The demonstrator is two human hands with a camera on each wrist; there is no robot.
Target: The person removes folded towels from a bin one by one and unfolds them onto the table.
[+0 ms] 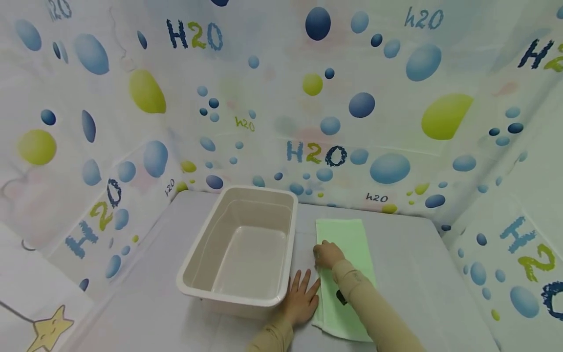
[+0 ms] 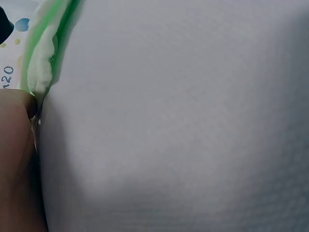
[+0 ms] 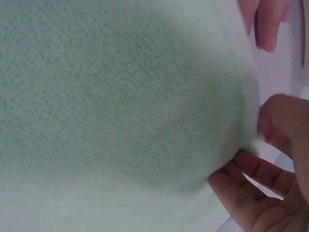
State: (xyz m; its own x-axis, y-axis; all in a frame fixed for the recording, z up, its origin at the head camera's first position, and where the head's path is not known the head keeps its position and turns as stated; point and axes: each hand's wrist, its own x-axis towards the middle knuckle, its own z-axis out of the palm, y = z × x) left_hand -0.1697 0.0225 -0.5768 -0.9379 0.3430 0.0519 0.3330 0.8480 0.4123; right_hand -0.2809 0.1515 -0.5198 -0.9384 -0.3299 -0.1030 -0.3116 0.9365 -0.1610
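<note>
From the head camera, we saw a folded, pale green terry towel [image 1: 345, 274] lying lengthwise on the grey cloth-covered table [image 1: 409, 274], reaching from near the far edge almost to the near edge. Just left of it stood an empty beige rectangular plastic tub [image 1: 239, 247]. Our left hand [image 1: 301, 300] lay flat with straight, spread fingers, its fingertips at the towel's left edge and close to the tub's near right corner. Our right hand [image 1: 327, 254] sat curled at the towel's left edge, about halfway along; from here we could not tell what its fingers held. Our right forearm in a tan sleeve [image 1: 374, 313] crossed the towel and hid part of it, including most of a small dark mark. A white curtain printed with blue and green bubbles [image 1: 281, 98] walled in the table on three sides.

The left wrist camera showed mostly blurred grey table cloth. A sliver of the towel's layered green edge [image 2: 43, 53] rose at the upper left, and part of the left hand [image 2: 17, 159] was cut off by the frame, so its fingers were hidden.

The right wrist camera was filled by the towel's soft green pile [image 3: 120, 96], out of focus. At the right, the right hand's fingers [image 3: 277, 121] pinched the towel's edge, which the head view had not made clear.
</note>
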